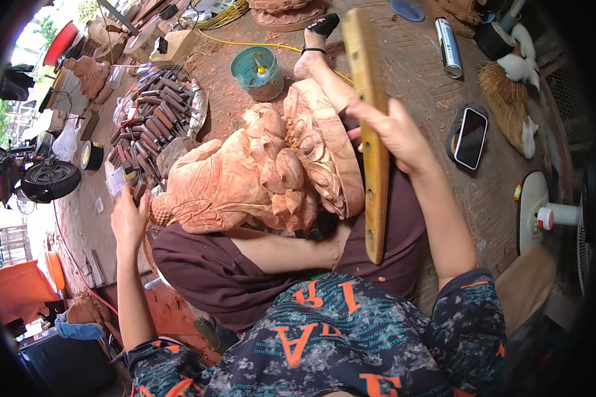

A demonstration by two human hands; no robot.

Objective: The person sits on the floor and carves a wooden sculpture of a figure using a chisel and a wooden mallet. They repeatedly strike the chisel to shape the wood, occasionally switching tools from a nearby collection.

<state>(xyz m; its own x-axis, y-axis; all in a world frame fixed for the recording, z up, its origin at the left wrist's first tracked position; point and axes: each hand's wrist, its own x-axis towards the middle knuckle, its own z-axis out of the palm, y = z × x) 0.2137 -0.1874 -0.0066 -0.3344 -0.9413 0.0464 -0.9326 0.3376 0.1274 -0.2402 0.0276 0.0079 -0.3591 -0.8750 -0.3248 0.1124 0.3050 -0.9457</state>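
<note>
A reddish wood carving of a seated figure (pixel 225 182) lies on its side across my lap, its knobbed head toward my left hand and its broad carved base (pixel 341 159) toward my right. My right hand (pixel 400 135) is closed round a long, flat yellow-brown wooden bar (pixel 369 79) with a row of holes, slightly blurred and held upright beside the base. Near the figure's head, my left hand (pixel 130 215) closes on a brown-handled carving chisel (pixel 140 192), its blade not clearly visible. Just beyond lies a pile of similar chisels (pixel 159 122).
A teal tub (pixel 257 76) stands beyond the carving, near a yellow cable (pixel 278 46). On the right are a phone (pixel 471 139), a spray can (pixel 448 49), a straw broom (pixel 503 92) and a fan (pixel 543 215). Another carving (pixel 89 78) and a motorbike (pixel 49 178) are at the left.
</note>
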